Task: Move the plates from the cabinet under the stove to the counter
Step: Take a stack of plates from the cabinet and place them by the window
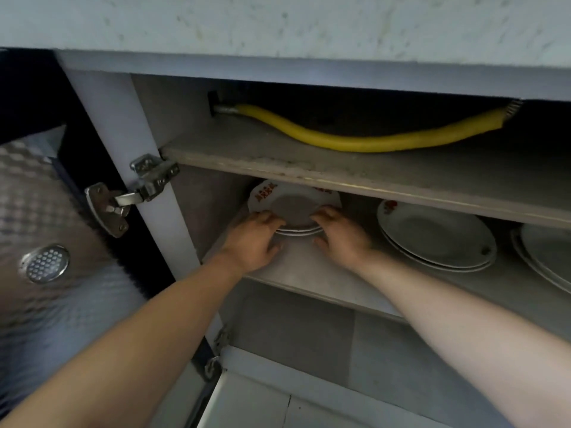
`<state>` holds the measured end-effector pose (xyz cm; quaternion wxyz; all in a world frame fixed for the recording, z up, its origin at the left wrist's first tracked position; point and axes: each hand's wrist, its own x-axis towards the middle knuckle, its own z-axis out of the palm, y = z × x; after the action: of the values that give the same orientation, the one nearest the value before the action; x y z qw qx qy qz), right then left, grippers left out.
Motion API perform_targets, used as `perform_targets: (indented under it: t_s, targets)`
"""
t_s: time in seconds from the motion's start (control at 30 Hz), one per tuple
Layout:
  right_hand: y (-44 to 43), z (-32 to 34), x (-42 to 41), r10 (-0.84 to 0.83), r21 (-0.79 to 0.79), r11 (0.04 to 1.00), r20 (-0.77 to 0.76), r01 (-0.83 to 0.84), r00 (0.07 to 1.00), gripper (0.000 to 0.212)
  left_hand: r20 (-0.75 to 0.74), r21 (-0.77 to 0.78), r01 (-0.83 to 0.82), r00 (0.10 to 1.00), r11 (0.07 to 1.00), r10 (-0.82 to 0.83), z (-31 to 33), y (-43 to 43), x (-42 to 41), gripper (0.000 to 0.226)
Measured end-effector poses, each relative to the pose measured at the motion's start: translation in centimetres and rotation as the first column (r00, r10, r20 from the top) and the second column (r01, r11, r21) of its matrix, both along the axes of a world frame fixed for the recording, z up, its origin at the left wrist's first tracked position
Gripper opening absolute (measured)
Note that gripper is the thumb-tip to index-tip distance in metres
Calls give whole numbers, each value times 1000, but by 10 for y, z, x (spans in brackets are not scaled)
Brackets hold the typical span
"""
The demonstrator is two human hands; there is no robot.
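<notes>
A small stack of white plates with a red pattern (292,203) sits at the left of the cabinet's middle shelf (309,273). My left hand (255,239) grips the stack's near left rim, and my right hand (340,234) grips its near right rim. The fingertips of both hands curl over the top plate's edge. A second stack of white plates (438,239) lies to the right on the same shelf. A third stack (547,257) is cut off by the right edge of the view.
The upper shelf (340,168) overhangs the plates closely and carries a yellow hose (355,140). The open cabinet door (46,227) with its hinge (136,196) stands at the left. The counter edge (309,23) runs above. A lower compartment (309,335) lies below.
</notes>
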<state>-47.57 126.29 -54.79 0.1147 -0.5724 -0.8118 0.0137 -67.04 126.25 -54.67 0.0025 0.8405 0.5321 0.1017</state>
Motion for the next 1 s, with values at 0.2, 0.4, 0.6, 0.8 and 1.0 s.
perform_targets:
  t_s: [0.2, 0.4, 0.6, 0.8, 1.0]
  targets:
    - [13, -6, -10, 99, 7, 995, 7, -99, 995, 34, -34, -50, 38, 999, 998, -40, -3, 17, 6, 39]
    - [12, -11, -7, 141, 3, 990, 22, -141, 990, 34, 59, -77, 56, 997, 995, -51, -6, 19, 4, 36]
    - [1, -17, 1, 175, 34, 984, 23, -176, 984, 34, 62, -60, 43, 997, 997, -40, -10, 4, 5, 35]
    - [-28, -17, 13, 236, 84, 970, -76, -230, 969, 31, 59, 13, 66, 996, 998, -66, -16, -25, 6, 34]
    - [-66, -16, 24, 337, 199, 932, -159, -304, 928, 23, 71, 146, 181, 979, 973, -192, -16, -58, 3, 31]
